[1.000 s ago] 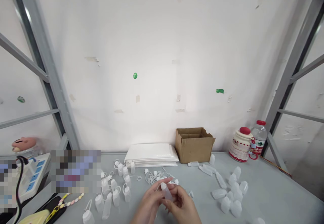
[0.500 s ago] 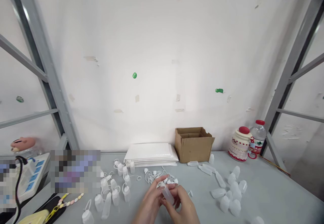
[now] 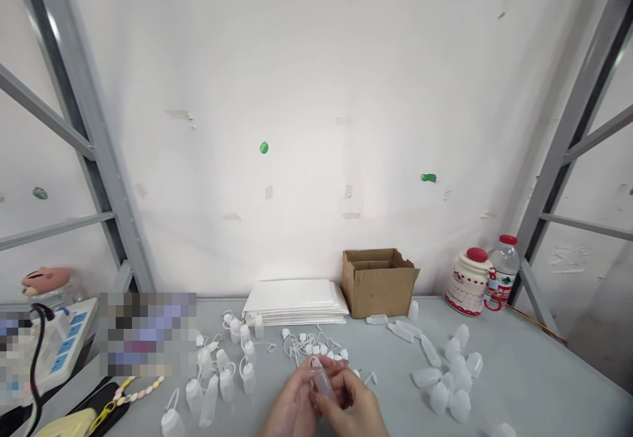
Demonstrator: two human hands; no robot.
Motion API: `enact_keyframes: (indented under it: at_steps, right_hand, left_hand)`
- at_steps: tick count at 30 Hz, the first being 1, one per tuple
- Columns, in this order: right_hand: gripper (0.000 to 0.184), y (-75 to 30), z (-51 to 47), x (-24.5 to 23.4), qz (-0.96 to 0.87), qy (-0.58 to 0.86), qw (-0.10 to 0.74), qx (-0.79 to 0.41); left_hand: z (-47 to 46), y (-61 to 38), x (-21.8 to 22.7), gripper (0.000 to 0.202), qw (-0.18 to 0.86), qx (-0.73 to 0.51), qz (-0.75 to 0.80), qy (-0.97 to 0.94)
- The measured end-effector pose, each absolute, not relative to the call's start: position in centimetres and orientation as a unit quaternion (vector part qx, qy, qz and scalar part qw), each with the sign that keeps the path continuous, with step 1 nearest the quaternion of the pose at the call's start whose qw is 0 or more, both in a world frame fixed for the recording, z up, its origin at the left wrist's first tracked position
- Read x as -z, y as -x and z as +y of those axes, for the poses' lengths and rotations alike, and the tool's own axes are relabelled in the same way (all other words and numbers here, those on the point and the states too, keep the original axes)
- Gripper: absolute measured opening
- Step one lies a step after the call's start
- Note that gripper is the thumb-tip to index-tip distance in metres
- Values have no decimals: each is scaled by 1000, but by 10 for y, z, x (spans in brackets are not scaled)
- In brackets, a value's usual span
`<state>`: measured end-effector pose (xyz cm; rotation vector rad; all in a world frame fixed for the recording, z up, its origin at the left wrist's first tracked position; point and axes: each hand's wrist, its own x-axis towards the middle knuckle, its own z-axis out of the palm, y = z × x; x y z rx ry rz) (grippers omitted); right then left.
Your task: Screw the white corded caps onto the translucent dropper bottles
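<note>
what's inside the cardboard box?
Cardboard box stands open at the back of the table; only its inner flaps and back wall show. The front wall covers the bottom, so any contents are hidden.

A small packing workshop: a grey bench [image 3: 519,364] under steel racking [image 3: 84,120], loose bottles [image 3: 452,384] right of the hands, capped ones [image 3: 220,378] left, bags [image 3: 297,302] and a carton [image 3: 378,282] beyond.

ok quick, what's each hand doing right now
Left hand: closed on the small translucent plastic bottle.
Right hand: closed on the same bottle.
</note>
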<state>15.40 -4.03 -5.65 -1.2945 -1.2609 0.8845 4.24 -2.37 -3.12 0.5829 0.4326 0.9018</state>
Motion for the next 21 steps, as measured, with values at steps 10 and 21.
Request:
enact_keyframes:
  at_steps: [10,21]
  right_hand:
    - [40,-157,-37,42,-368,415,513,-656]
    - [37,-155,-38,32,-253,366,496,-746]
  left_hand:
    - [-21,-45,26,29,841,-408,270,-231]
    - [-26,-40,12,28,861,-416,219,-193]
